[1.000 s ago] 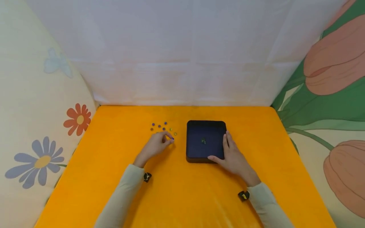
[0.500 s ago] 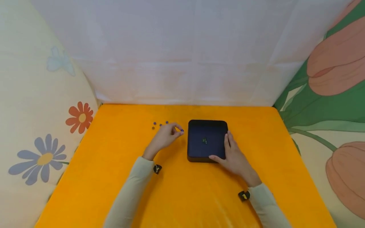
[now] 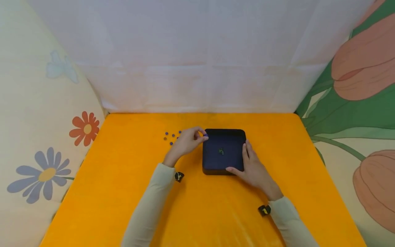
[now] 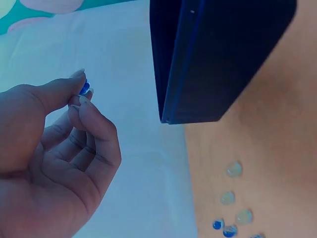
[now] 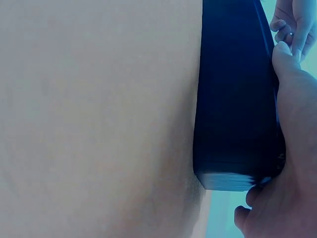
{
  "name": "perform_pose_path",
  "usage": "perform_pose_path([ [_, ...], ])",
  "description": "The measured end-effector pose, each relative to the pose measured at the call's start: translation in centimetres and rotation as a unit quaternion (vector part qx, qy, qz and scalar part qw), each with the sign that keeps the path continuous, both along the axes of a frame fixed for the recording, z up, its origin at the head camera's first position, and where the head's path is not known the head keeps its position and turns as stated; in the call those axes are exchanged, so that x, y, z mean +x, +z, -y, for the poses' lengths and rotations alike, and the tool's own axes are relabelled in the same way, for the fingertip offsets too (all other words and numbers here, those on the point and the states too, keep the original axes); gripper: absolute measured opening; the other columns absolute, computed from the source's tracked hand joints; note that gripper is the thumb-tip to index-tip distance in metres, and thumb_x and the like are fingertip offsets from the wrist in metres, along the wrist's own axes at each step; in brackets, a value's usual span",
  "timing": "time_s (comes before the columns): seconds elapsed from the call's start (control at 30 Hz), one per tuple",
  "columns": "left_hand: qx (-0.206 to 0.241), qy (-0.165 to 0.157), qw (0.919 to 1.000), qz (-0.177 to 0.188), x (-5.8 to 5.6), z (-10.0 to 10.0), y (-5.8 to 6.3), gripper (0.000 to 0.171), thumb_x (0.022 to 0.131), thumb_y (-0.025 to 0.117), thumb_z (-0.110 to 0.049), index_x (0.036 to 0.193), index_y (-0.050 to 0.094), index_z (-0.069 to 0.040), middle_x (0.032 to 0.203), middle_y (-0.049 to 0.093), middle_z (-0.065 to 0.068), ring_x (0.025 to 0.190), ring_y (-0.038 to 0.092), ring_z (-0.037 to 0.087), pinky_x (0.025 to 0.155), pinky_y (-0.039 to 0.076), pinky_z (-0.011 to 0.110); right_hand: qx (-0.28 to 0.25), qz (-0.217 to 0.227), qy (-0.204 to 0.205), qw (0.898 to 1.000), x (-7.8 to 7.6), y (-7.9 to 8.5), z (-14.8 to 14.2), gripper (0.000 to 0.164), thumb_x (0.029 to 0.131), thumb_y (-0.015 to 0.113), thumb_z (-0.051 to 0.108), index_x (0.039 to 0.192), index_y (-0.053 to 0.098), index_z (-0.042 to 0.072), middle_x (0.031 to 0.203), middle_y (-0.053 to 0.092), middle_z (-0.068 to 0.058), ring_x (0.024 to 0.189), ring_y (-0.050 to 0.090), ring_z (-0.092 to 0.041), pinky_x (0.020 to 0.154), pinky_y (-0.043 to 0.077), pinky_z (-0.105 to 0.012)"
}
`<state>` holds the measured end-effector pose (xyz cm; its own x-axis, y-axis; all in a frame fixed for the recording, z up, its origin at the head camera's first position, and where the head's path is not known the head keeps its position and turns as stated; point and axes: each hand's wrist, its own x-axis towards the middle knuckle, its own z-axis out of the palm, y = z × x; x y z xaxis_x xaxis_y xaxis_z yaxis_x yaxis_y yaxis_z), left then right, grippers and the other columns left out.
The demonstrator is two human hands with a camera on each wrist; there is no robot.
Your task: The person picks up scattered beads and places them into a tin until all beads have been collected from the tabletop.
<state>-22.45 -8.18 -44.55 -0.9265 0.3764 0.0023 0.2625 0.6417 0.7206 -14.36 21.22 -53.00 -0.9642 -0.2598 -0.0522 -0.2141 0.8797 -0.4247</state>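
Between thumb and index finger, my left hand (image 3: 187, 141) pinches a small blue glass bead (image 4: 84, 88). In the head view that hand is at the left rim of a square black box (image 3: 216, 172), above the rim's far-left part. Inside the box lies a little cluster of dark green beads (image 3: 221, 151). My right hand (image 3: 256, 171) holds the box by its near right corner, the thumb over the near rim and the fingers along the right side. In the right wrist view the thumb (image 5: 287, 64) lies along the box's upper edge.
Left of the box, several loose blue beads (image 3: 166, 133) and a brownish bead (image 3: 165, 138) are scattered on the yellow tabletop (image 3: 216, 206); my left hand partly covers that group. Pale beads (image 4: 234, 169) show in the left wrist view. A white cloth (image 3: 197, 68) hangs behind the table.
My left hand has lifted the blue bead from near the loose beads and moved right and away from me to the box's left rim. The right hand and box stay put.
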Motion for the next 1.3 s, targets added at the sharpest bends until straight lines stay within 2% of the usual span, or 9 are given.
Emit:
perform_pose_path([
  [0.17,0.010,-0.007,0.9999,-0.001,-0.5,-0.8,0.1,0.026,0.105,0.066,-0.035,0.119,0.069,-0.013,0.081,0.062,0.005,0.062,0.049,0.017,0.059,0.041,0.027,0.000,0.000,-0.003,1.000,0.0,-0.1,0.1,0.128,0.088,0.055,0.085,0.167,-0.002,0.002,0.177,-0.016,-0.015,0.163,0.014,-0.045,0.122,0.036,-0.060],
  [0.27,0.012,-0.007,0.9999,0.006,-0.7,-1.2,0.1,0.026,0.105,0.065,-0.035,0.119,0.069,-0.013,0.083,0.063,0.005,0.065,0.051,0.018,0.060,0.042,0.027,-0.004,0.000,-0.001,1.000,0.1,-0.1,0.1,0.128,0.089,0.055,0.085,0.167,-0.002,0.001,0.177,-0.016,-0.017,0.162,0.014,-0.046,0.122,0.036,-0.062],
  [0.6,0.009,-0.006,0.9999,-0.009,-1.7,-2.4,0.4,0.027,0.105,0.066,-0.033,0.120,0.069,-0.011,0.082,0.064,0.005,0.064,0.053,0.018,0.060,0.044,0.028,-0.005,-0.006,-0.006,1.000,0.0,0.1,0.1,0.128,0.089,0.057,0.083,0.167,0.000,0.000,0.177,-0.013,-0.018,0.162,0.015,-0.047,0.121,0.037,-0.062],
  [0.97,-0.008,-0.021,0.9997,0.014,-2.6,-4.1,0.5,0.027,0.105,0.066,-0.032,0.120,0.071,-0.011,0.078,0.063,0.005,0.059,0.052,0.017,0.057,0.044,0.027,0.001,-0.003,-0.003,1.000,-0.1,0.4,0.4,0.127,0.090,0.057,0.082,0.167,0.002,-0.001,0.177,-0.013,-0.019,0.162,0.014,-0.047,0.121,0.038,-0.062],
  [1.3,-0.016,-0.033,0.9991,0.021,-3.2,-5.7,-0.1,0.029,0.106,0.065,-0.034,0.122,0.071,-0.012,0.079,0.063,0.005,0.058,0.052,0.016,0.057,0.045,0.026,0.004,-0.003,0.004,1.000,0.3,0.4,0.1,0.126,0.090,0.058,0.081,0.167,0.003,-0.003,0.177,-0.011,-0.020,0.162,0.013,-0.047,0.119,0.040,-0.061],
])
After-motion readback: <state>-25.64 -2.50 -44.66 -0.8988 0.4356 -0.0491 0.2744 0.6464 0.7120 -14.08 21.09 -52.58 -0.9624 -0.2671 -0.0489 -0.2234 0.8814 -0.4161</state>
